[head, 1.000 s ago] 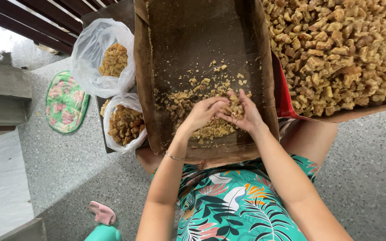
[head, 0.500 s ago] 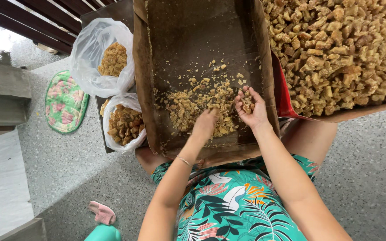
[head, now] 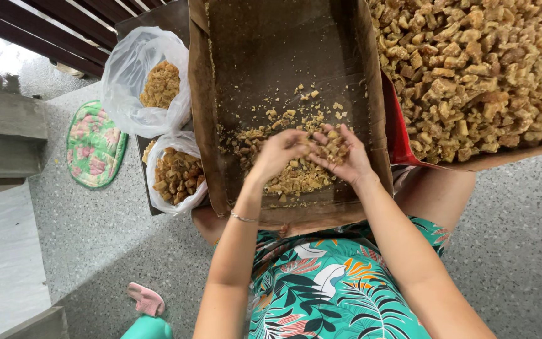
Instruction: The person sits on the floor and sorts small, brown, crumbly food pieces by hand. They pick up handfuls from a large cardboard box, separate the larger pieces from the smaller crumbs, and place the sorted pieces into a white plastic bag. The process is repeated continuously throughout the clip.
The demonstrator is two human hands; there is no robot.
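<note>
- Cut off at top and right edges: tray of large brown chunks (head: 478, 69); full extent not visible. Lap under the cardboard box (head: 265, 63) hidden.
- Nearby on floor: pink slipper (head: 145, 299), floral cushion (head: 95, 144); left of box, two clear plastic bags (head: 139, 75) of sorted pieces.
- Near end of box floor: loose brown crumbs (head: 296, 179).
- Left hand (head: 278, 154): grip loosely curled, fingertips on crumbs.
- Right hand (head: 340, 154): grip cupped half-closed around a small heap of pieces, touching left hand.

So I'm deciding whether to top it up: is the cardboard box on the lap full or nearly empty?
Nearly empty. The cardboard box shows mostly bare brown floor, with only a thin scatter of crumbly pieces near both hands.
</note>
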